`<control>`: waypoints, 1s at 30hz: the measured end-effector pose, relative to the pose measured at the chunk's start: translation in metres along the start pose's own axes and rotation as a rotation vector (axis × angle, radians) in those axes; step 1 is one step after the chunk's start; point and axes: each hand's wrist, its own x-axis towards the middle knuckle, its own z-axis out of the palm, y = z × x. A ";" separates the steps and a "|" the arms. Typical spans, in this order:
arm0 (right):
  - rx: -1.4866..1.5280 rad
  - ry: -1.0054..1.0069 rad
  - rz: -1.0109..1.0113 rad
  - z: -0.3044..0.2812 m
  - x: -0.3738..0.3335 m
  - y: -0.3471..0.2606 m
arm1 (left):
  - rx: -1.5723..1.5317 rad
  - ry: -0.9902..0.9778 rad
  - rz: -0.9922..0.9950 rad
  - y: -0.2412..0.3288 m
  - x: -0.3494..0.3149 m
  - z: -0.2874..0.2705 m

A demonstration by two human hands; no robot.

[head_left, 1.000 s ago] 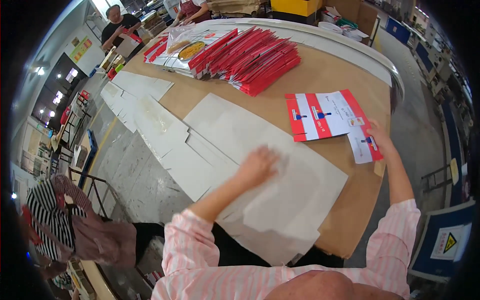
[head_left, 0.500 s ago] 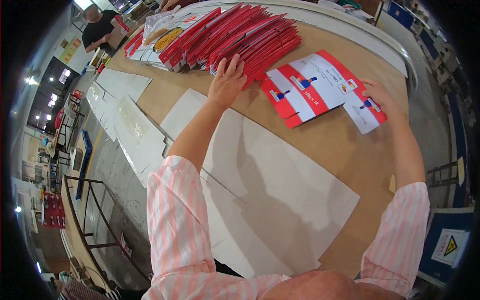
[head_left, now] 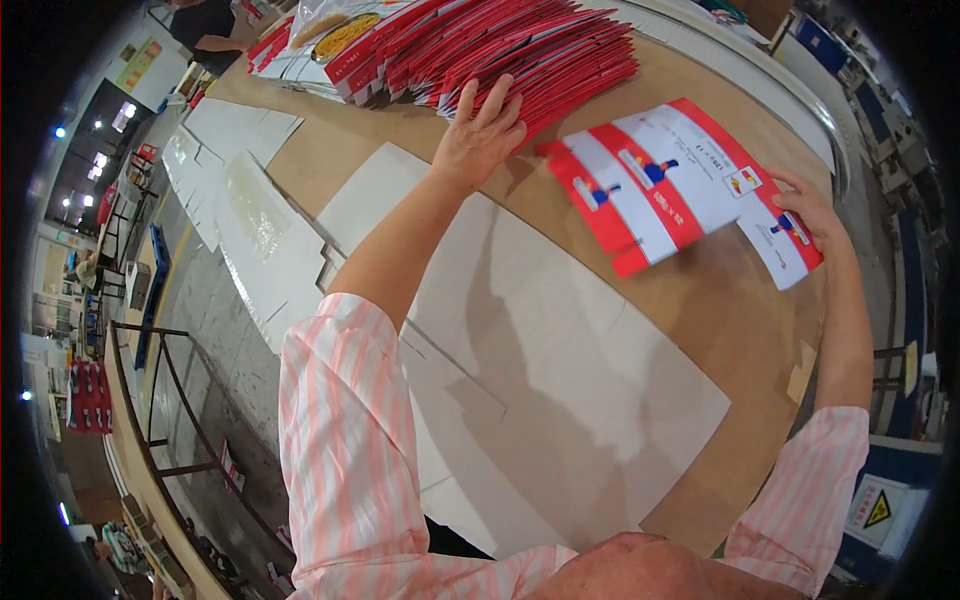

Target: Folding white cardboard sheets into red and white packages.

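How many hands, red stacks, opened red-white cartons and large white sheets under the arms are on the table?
Hands: 2, left hand and right hand
Red stack: 1
Red-white carton: 1
White sheet: 1
Total: 5

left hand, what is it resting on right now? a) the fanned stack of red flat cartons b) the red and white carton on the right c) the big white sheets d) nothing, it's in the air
a: the left hand lies palm down on the edge of the fanned stack of red flat cartons, past the white sheets, while the right hand holds the red and white carton.
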 end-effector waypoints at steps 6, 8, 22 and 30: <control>-0.044 -0.132 -0.001 0.014 -0.019 -0.010 | -0.066 0.021 0.080 -0.018 0.006 -0.003; -0.115 -0.120 0.001 0.024 0.007 -0.004 | -0.062 0.039 0.072 -0.027 0.004 0.002; -0.442 0.617 -0.086 0.284 0.137 -0.034 | -0.109 0.101 0.017 -0.022 0.015 0.003; 0.022 0.095 -0.159 0.226 0.085 0.010 | -0.303 -0.033 -0.021 0.016 -0.040 -0.053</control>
